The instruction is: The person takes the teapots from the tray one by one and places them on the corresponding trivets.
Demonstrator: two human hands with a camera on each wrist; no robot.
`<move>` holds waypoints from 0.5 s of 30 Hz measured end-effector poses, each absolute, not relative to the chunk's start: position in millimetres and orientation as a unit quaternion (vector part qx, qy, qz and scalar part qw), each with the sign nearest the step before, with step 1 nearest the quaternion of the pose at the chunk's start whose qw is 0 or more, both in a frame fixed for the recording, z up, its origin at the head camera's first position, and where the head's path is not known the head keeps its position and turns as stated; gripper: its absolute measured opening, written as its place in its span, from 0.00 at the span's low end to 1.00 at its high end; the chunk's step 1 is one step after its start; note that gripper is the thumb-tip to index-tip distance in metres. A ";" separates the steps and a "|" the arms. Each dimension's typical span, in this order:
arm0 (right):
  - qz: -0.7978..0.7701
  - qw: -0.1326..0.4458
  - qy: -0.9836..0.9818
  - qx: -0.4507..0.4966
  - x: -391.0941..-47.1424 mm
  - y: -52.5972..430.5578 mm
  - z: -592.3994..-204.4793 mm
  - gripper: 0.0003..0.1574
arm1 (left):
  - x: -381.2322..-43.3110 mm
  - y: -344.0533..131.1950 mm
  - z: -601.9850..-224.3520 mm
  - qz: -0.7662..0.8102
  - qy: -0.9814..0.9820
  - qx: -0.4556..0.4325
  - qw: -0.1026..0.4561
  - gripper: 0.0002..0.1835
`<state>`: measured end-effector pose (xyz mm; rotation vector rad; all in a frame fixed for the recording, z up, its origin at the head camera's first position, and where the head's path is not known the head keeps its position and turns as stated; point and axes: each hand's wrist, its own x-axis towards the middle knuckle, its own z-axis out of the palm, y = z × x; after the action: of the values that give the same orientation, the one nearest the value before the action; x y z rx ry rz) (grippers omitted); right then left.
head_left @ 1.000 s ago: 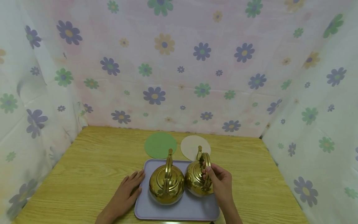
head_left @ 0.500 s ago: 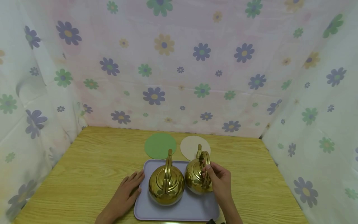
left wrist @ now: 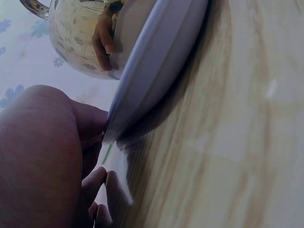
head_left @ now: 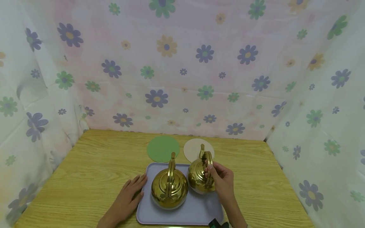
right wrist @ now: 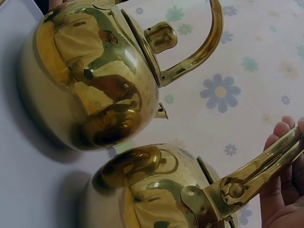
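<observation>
Two shiny gold kettles are over a pale purple tray [head_left: 196,212]. My right hand [head_left: 223,180] grips the arched handle of the right kettle [head_left: 198,177]; in the right wrist view its fingers [right wrist: 285,175] wrap round that handle. This kettle looks raised slightly, its spout end over the tray's far edge. The left kettle [head_left: 168,190] stands upright on the tray, spout pointing away. At the tray's left side my left hand [head_left: 126,196] lies with fingers extended. The left wrist view has the thumb touching the tray's rim [left wrist: 142,61] and the other fingers near the table.
Behind the tray lie a round green mat [head_left: 163,148] and a round cream mat [head_left: 194,148] on the wood-grain table [head_left: 99,164]. Flower-patterned cloth [head_left: 182,63] encloses the back and sides. A dark object [head_left: 218,223] shows at the bottom edge, by the right forearm.
My right hand and the right kettle have moved a little forward and up, slightly leftward. The left hand, left kettle and tray stay put.
</observation>
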<state>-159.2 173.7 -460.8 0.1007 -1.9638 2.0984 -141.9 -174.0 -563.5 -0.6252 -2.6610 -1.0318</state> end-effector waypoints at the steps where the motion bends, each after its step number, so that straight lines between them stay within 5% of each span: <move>1: 0.724 0.132 -0.676 0.037 -159.8 173.7 -460.9 0.19 | -141.8 -174.0 -563.6 -0.350 -0.906 -0.213 0.111 0.27; 15: 0.711 0.134 -0.689 0.038 -169.7 175.6 -462.7 0.17 | -142.6 -174.0 -563.5 -0.343 -0.908 -0.213 0.111 0.28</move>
<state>-169.7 175.6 -462.7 0.1106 -1.9972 2.0614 -142.6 -174.0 -563.5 -0.6255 -2.6674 -1.0085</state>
